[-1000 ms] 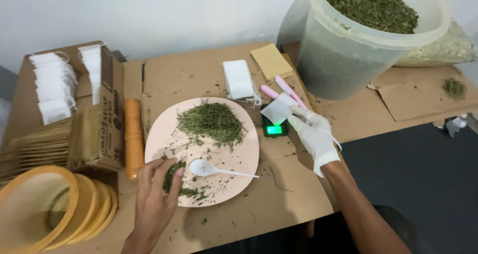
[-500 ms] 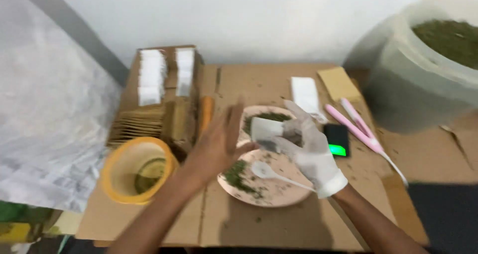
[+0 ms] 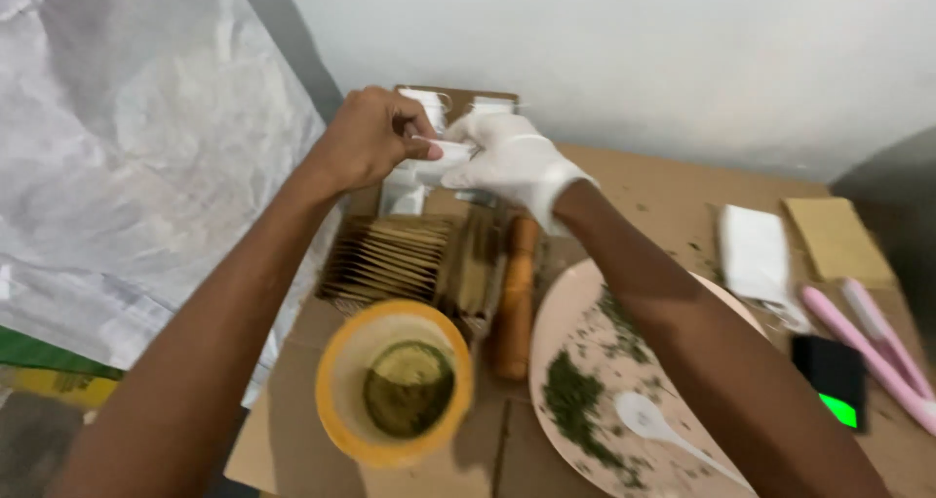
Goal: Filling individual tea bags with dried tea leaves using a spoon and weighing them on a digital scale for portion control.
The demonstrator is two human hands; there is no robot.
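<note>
Where the bare left hand and the white-gloved right hand meet at the far end of the table, both pinched on one small white bag, mostly hidden between the fingers and blurred. Just beneath, a cardboard box of brown packets; nearer, a yellow bowl, an orange roll. Under the right forearm, a pink plate of green herb, partly covered, with a white spoon cut short.

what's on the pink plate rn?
On the round pink plate: loose dried green herb bits and a white plastic spoon. The right forearm covers the plate's middle, so anything there is hidden.
</note>
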